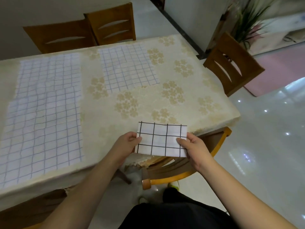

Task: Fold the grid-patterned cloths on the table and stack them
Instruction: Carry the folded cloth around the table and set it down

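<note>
A small folded white cloth with a black grid (160,140) is held in the air over the table's near right edge. My left hand (127,142) pinches its left edge and my right hand (192,147) pinches its right edge. On the table lie unfolded white cloths with a blue grid: one spread flat at the far middle (127,67), one at the far left (49,75), and a larger one at the near left (42,134) that overlaps the far-left one.
The table carries a cream floral tablecloth (165,96). Wooden chairs stand at the far side (82,33), at the right (231,68) and tucked under the near edge (189,167). A potted plant (247,19) stands at the back right on a glossy floor.
</note>
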Demonstrator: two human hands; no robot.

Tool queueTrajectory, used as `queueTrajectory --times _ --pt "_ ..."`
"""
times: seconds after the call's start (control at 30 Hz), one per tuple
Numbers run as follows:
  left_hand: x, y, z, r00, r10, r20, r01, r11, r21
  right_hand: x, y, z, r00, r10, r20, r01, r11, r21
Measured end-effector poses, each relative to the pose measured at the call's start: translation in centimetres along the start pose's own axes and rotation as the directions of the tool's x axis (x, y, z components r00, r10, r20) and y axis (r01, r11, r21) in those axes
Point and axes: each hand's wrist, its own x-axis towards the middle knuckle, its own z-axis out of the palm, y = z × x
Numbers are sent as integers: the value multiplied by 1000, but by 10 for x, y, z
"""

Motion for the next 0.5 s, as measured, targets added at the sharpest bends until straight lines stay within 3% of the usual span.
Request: queueTrajectory --times 0.17,0.5 --pt "-7 13 23 993 -18 114 28 996 -82 -13 -3 -32 991 -42 -129 38 999 -35" --pt "-14 54 131 975 -39 219 38 999 11 -38 -3 -138 942 -103 -319 93 995 -48"
